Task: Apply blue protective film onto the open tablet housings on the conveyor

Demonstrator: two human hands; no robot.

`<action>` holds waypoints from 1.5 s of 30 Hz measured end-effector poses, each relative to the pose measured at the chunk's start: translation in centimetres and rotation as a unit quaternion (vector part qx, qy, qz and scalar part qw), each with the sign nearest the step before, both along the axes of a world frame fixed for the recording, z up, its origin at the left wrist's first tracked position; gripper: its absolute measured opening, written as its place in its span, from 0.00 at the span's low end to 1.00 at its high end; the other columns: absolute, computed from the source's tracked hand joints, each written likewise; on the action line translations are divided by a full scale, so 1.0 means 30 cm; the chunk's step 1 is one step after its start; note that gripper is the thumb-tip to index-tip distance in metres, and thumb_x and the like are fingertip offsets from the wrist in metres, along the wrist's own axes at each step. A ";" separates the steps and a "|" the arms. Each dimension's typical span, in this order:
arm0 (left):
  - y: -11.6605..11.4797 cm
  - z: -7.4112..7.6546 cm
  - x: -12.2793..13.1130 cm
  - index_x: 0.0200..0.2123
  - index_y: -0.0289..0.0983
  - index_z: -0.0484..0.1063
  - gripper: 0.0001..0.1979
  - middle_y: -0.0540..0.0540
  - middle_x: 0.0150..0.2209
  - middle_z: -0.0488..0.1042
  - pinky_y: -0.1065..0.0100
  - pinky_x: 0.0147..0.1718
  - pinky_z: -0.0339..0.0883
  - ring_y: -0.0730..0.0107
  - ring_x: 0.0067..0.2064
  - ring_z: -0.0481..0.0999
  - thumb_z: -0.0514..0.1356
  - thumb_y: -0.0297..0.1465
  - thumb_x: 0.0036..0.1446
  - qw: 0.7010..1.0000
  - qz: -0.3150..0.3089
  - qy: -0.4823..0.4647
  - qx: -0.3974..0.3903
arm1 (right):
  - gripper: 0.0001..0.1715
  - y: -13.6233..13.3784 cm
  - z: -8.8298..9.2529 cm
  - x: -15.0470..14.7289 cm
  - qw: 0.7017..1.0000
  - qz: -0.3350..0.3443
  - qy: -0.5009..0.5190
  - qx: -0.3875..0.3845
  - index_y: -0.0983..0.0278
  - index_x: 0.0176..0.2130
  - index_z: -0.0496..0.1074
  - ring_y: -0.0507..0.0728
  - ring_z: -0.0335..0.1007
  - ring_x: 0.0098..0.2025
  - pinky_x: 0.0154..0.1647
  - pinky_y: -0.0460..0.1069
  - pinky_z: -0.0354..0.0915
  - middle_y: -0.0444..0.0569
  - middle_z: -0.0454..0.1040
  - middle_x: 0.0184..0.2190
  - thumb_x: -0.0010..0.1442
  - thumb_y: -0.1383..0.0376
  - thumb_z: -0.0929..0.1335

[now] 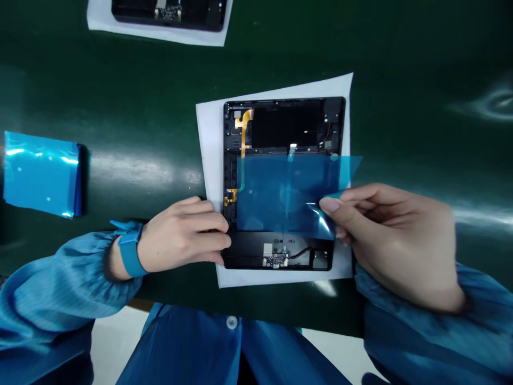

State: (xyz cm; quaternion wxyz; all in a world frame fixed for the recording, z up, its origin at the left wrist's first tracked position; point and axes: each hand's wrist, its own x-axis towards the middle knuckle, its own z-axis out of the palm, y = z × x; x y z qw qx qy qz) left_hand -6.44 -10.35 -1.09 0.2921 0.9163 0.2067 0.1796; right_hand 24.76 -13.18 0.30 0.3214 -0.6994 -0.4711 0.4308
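An opened black tablet [300, 243] lies on a white sheet of paper [212, 128], its ribbon cables and small circuit board showing. Pinched between the thumb and fingers of my right hand [393, 235] is a see-through blue plastic film [272, 192]. The film spans the middle of the tablet, and its upper right corner sticks out past the tablet's right edge. I cannot tell how far the film touches the parts below. My left hand [184, 235], with fingers bent and close together, grips the tablet's lower left edge; its fingertips are partly hidden.
A stack of shiny blue films [42, 174] lies on the dark green table [140, 101] at the left. Towards the top, another opened black device [196, 13] rests on its own white paper [100, 18]. The table's near edge runs just in front of my body.
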 end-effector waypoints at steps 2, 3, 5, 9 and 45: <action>0.000 -0.001 0.000 0.40 0.37 0.76 0.12 0.47 0.39 0.78 0.64 0.35 0.60 0.67 0.37 0.69 0.63 0.41 0.69 1.000 0.000 -0.001 0.000 | 0.11 0.000 -0.001 0.002 1.000 0.000 0.003 0.001 0.60 0.34 0.80 0.48 0.65 0.18 0.16 0.44 0.63 0.40 0.73 0.20 0.55 0.58 0.80; 0.000 -0.001 0.000 0.40 0.37 0.76 0.12 0.47 0.39 0.78 0.65 0.35 0.60 0.67 0.37 0.70 0.62 0.41 0.69 1.000 0.000 0.000 0.000 | 0.11 -0.001 -0.001 0.002 1.000 0.000 0.003 0.002 0.60 0.34 0.80 0.48 0.64 0.18 0.16 0.44 0.63 0.40 0.73 0.20 0.56 0.58 0.80; -0.001 -0.002 -0.001 0.40 0.38 0.76 0.12 0.47 0.39 0.79 0.65 0.35 0.61 0.68 0.37 0.70 0.61 0.41 0.70 1.000 0.002 0.001 0.001 | 0.11 -0.001 -0.001 0.003 1.000 0.002 0.002 -0.001 0.60 0.34 0.80 0.48 0.65 0.18 0.17 0.44 0.64 0.40 0.73 0.20 0.56 0.58 0.80; -0.004 -0.005 -0.005 0.41 0.38 0.76 0.12 0.47 0.40 0.78 0.65 0.36 0.61 0.68 0.38 0.71 0.62 0.41 0.69 1.000 0.003 0.004 0.001 | 0.12 0.001 0.001 0.001 1.000 0.005 0.004 -0.006 0.60 0.34 0.80 0.48 0.65 0.17 0.17 0.44 0.64 0.40 0.73 0.20 0.56 0.57 0.80; 0.100 0.049 0.131 0.53 0.39 0.81 0.15 0.43 0.34 0.73 0.61 0.33 0.57 0.59 0.37 0.72 0.56 0.34 0.72 0.946 0.071 0.151 0.279 | 0.21 0.040 -0.029 -0.033 0.978 -0.076 0.182 0.065 0.58 0.32 0.65 0.46 0.49 0.13 0.14 0.44 0.46 0.34 0.64 0.16 0.56 0.51 0.76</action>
